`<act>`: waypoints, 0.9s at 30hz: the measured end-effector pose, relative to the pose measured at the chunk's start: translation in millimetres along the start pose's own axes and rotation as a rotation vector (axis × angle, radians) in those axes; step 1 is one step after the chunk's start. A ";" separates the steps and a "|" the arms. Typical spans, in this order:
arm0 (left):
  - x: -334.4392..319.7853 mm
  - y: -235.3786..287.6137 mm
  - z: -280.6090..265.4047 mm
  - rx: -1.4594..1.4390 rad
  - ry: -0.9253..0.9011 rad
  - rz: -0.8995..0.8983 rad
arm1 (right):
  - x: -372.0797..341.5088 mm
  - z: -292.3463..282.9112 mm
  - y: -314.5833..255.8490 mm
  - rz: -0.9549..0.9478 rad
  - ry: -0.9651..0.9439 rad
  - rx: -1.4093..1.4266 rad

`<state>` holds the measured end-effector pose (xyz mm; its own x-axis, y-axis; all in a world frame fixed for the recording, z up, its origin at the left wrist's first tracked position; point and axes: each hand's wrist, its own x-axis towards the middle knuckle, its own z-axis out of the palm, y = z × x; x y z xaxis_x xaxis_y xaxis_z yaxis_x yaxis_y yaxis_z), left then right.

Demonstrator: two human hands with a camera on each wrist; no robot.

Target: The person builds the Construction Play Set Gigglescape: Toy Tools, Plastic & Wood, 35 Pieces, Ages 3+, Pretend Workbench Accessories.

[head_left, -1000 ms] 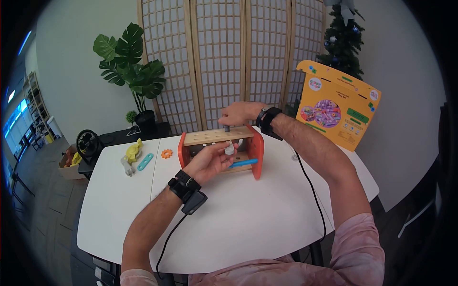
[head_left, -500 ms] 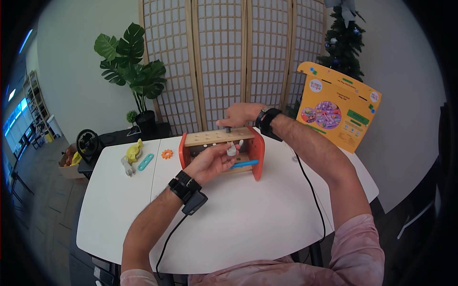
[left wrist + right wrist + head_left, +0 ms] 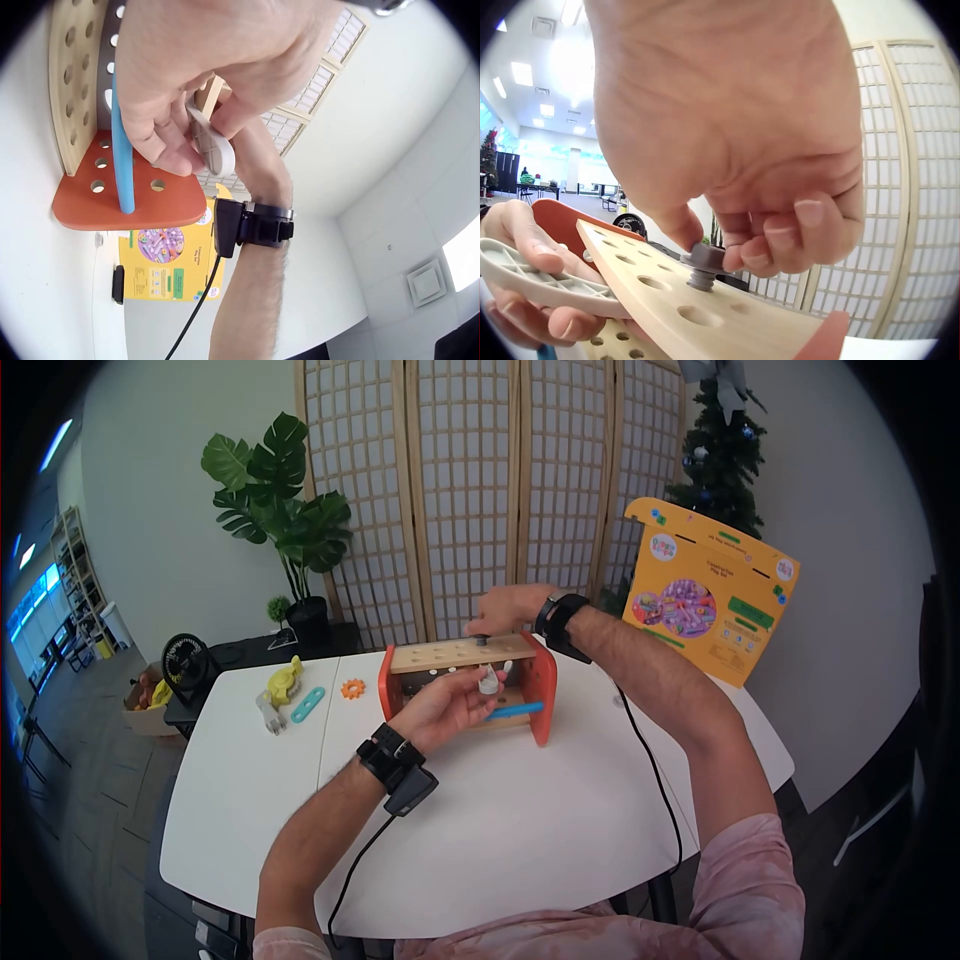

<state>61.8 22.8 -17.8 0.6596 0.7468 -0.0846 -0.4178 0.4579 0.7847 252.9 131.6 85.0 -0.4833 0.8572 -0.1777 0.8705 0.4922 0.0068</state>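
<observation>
Above the wooden top board (image 3: 450,653) of the toy bench (image 3: 541,690), the right hand (image 3: 513,607) holds a grey bolt (image 3: 705,259); its grip is almost closed, the thumb on one side of the bolt head and the curled fingertips on the other side; the thread shows between head and board, but how deep it goes I cannot tell. The right forearm reaches forward from the person's right side, and the hand is bent downward over the board. In front of the same board, lower, the left hand (image 3: 440,707) grips a pale grey, ribbed piece (image 3: 551,289); the thumb presses on top and the fingers are curled below it; this forearm goes forward and inward, with the palm turned partly upward. The bench stands on the white table (image 3: 470,820); a blue rod (image 3: 517,710) is near the left fingers.
</observation>
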 end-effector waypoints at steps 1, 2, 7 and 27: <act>0.3 0.3 0.1 0.003 -0.003 -0.003 | 2.9 0.1 1.8 0.064 -0.033 -0.032; 0.4 0.5 -0.1 0.005 -0.005 -0.001 | 7.8 2.4 5.7 0.065 -0.030 -0.034; -1.5 0.7 2.3 0.000 0.005 -0.005 | -9.9 -6.7 -5.2 0.008 -0.048 0.063; 0.2 -0.6 -0.4 -0.009 -0.008 0.004 | 5.5 0.9 0.4 0.081 -0.058 0.008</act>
<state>62.0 22.9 -18.5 0.6627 0.7450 -0.0764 -0.4264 0.4591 0.7794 250.7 136.3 83.2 -0.4056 0.8838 -0.2331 0.9072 0.4204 0.0155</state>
